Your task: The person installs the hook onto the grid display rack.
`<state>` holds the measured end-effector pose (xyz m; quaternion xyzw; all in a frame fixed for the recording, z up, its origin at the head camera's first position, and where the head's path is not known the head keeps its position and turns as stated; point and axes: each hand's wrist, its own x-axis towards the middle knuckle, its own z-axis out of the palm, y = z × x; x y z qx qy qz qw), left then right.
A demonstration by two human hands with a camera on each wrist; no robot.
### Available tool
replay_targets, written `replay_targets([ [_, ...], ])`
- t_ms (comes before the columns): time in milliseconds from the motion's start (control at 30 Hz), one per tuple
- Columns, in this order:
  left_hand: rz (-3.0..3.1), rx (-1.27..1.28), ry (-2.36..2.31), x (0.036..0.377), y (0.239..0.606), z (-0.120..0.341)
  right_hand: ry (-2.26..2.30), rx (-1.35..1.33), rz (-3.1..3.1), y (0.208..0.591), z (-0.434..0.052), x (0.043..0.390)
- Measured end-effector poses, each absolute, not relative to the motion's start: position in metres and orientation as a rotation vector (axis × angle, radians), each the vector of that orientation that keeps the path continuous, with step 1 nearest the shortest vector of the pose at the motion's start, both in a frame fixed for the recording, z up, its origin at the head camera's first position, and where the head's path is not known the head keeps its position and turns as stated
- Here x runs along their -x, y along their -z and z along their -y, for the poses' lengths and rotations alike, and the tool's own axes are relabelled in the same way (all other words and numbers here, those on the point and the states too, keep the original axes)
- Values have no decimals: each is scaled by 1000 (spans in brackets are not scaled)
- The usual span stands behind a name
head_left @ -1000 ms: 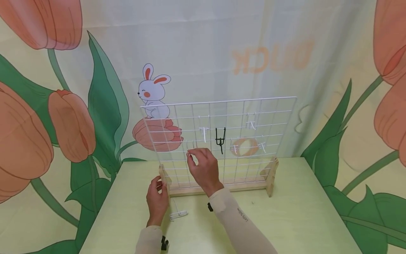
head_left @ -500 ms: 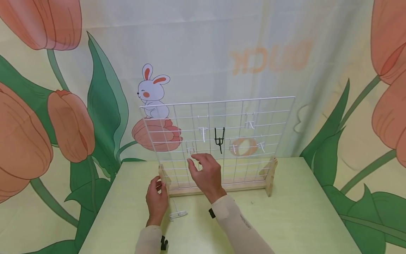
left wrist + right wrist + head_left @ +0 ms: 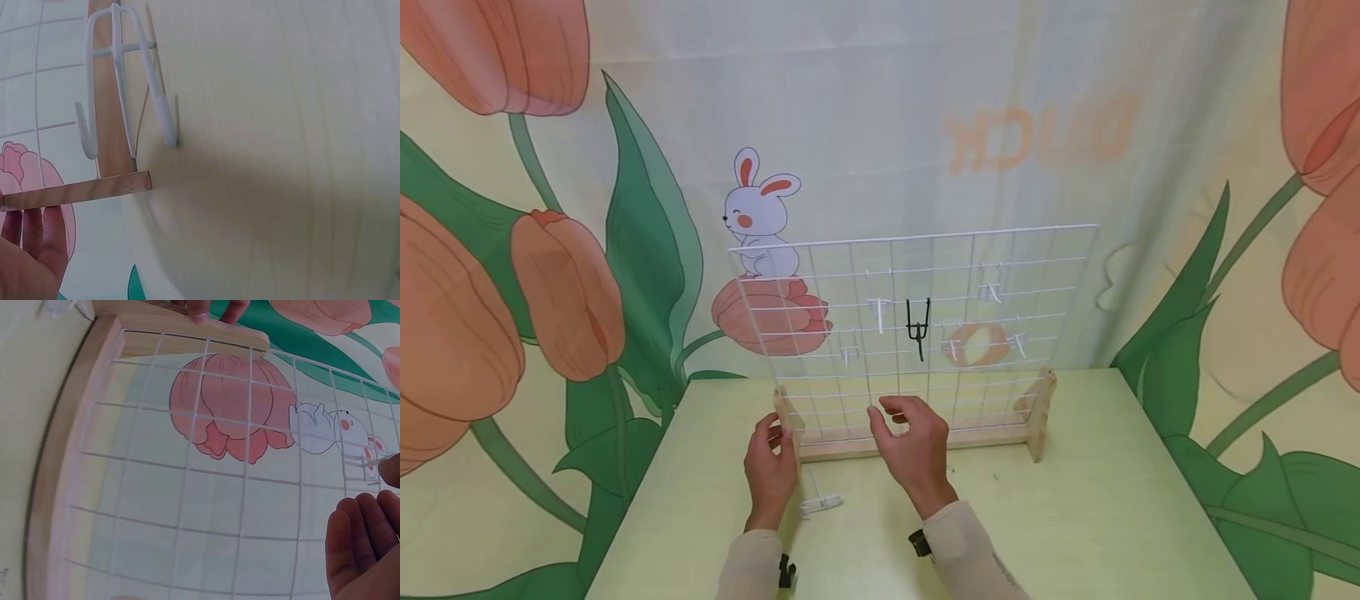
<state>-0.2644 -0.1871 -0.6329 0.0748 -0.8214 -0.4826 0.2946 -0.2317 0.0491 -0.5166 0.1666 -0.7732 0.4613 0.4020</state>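
A white wire grid panel [image 3: 891, 287] stands upright in a wooden stand [image 3: 842, 450]. My left hand [image 3: 771, 475] grips the stand's left side support, which in the left wrist view is a wooden bar [image 3: 81, 190] with fingers along it. In front of the grid is my right hand [image 3: 916, 454], its fingers loosely bent and holding nothing. Up and to its left, a small white hook [image 3: 848, 356] hangs on the grid. Another white hook [image 3: 822, 505] lies on the table beside my left wrist, seen large in the left wrist view.
More hooks hang on the grid: a black double-wire hook [image 3: 918, 332] near the middle, a white hook [image 3: 880, 312] left of it, and several white ones at right, including an upper hook [image 3: 992, 292]. A printed curtain [image 3: 880, 125] hangs behind the pale table [image 3: 1112, 500].
My right hand has let go of the small white hook, which stays on the grid, and has drawn back down and to the right. My left hand has stayed on the stand.
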Motion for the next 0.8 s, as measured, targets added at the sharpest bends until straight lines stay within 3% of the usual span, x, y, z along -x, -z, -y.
replay_targets([
  [800, 2229, -236, 1280, 265, 636, 189, -1390, -333, 2198, 592, -43, 196],
])
